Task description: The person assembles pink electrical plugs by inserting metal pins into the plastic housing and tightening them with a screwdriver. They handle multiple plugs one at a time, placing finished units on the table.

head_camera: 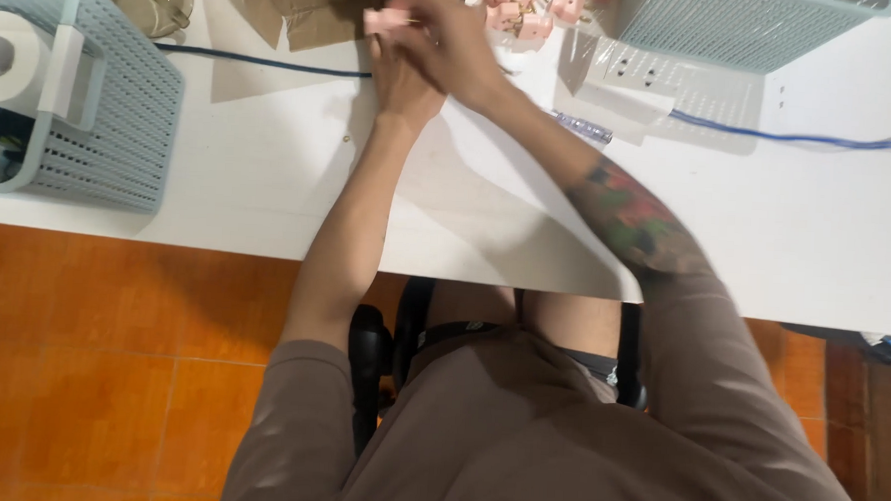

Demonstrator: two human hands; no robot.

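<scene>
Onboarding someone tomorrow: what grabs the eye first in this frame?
Both hands meet at the top centre of the white table: the right hand and left hand pinch a small pink plastic piece. A pale blue perforated plastic basket sits far left; the tattooed right forearm crosses the table.

Both bare arms stretch forward and meet at the far side, the left hand [405, 78] lying under the right hand [453, 42], whose fingers [416, 4] are curled and pinched together, while the right forearm carries a colourful tattoo
</scene>
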